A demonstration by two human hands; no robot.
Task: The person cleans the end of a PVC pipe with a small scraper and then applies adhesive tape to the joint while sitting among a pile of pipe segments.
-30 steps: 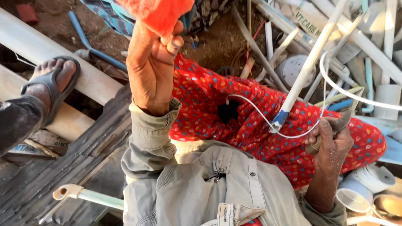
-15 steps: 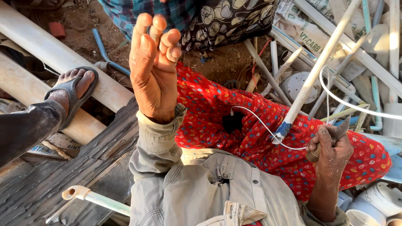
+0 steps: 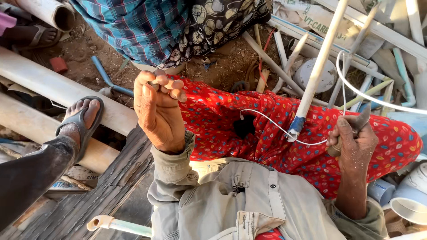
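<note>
A person sits among scrap pipes with a red patterned cloth (image 3: 267, 133) over the lap, both hands busy above it.

The cloth spreads from the raised left hand across to the right hand, lying over the grey shirt (image 3: 249, 200) at the waist. A long white pipe (image 3: 318, 69) slants down from the upper right, and its blue-taped end rests on the cloth just beside the right hand. A thin white wire (image 3: 271, 122) trails from a dark spot on the cloth, passes under the pipe end and runs to the right hand. The left hand (image 3: 158, 111) is lifted, fingers curled inward with the tips pinched together on something too small to make out. The right hand (image 3: 353, 140) is clenched around a dark metal tool (image 3: 359, 121) whose point sticks up above the knuckles.
</note>
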